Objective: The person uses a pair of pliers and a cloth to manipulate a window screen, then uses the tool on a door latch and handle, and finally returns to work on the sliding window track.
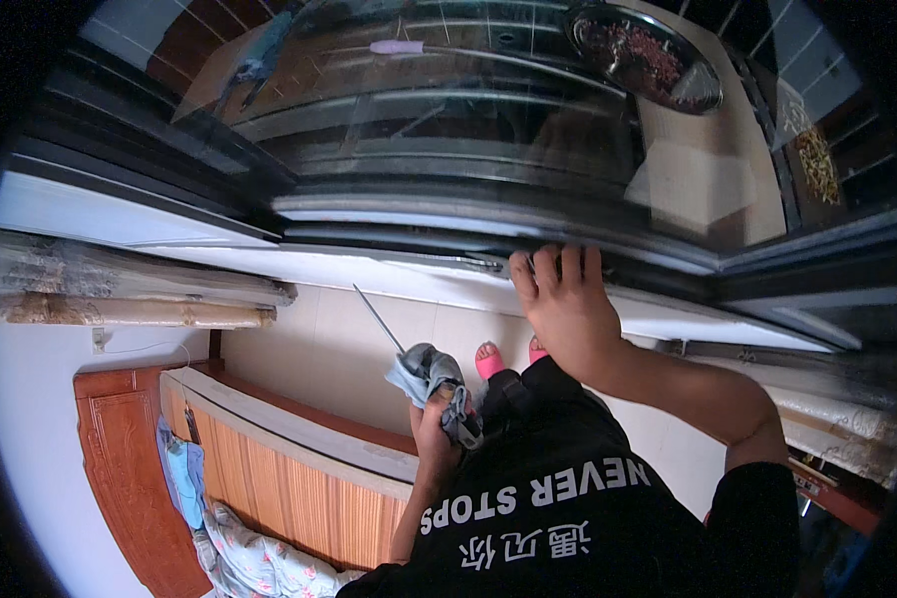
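My left hand is closed around a bunched grey-blue cloth in front of my waist. Out of the bundle, up and to the left, sticks a thin metal shaft; the cloth and fingers hide most of what it belongs to. Ahead of me, the fingers of my right hand curl over the lower rail of a dark window frame, and their tips are hidden. Left of these fingers lies a slim metal piece on the rail. Above it spreads the window glass.
Beyond the glass are a round metal tray of reddish bits, a lilac handle and cardboard. Curtains hang at both sides. Behind my left arm stands a bed with a wooden headboard. My feet wear pink sandals.
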Action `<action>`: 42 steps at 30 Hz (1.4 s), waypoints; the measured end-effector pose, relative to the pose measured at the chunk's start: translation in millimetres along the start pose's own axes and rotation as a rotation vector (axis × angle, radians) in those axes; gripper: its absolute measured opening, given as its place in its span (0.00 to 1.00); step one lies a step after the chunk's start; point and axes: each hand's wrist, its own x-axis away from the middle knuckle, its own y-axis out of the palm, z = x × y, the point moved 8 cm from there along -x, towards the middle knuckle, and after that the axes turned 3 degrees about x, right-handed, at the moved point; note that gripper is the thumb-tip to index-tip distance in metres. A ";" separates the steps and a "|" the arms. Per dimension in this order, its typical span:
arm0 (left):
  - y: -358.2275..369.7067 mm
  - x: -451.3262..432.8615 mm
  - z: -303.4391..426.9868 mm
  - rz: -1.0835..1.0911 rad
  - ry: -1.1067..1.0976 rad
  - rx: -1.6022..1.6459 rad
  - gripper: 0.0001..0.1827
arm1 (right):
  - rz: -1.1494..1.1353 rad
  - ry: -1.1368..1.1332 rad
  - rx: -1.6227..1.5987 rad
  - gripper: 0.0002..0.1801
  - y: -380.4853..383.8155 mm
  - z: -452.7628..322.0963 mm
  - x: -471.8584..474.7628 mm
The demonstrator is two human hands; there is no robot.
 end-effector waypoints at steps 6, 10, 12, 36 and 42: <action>9.7 -8.2 8.0 -0.021 0.037 0.040 0.15 | 0.059 -0.116 -0.188 0.23 -2.9 20.7 6.0; 15.5 -9.1 11.3 -0.001 0.118 -0.005 0.14 | -0.055 -0.101 -0.231 0.24 -3.4 23.9 10.7; 16.1 -9.3 13.0 0.010 0.143 -0.032 0.16 | -0.127 -0.076 -0.306 0.25 -4.1 24.1 10.4; 11.2 6.0 12.6 0.024 0.092 -0.034 0.13 | 0.043 -0.073 -0.002 0.18 -8.5 -6.6 -7.5; -3.2 -2.6 -2.9 0.025 -0.017 0.036 0.14 | 0.119 0.045 0.040 0.16 -6.4 -6.0 -0.1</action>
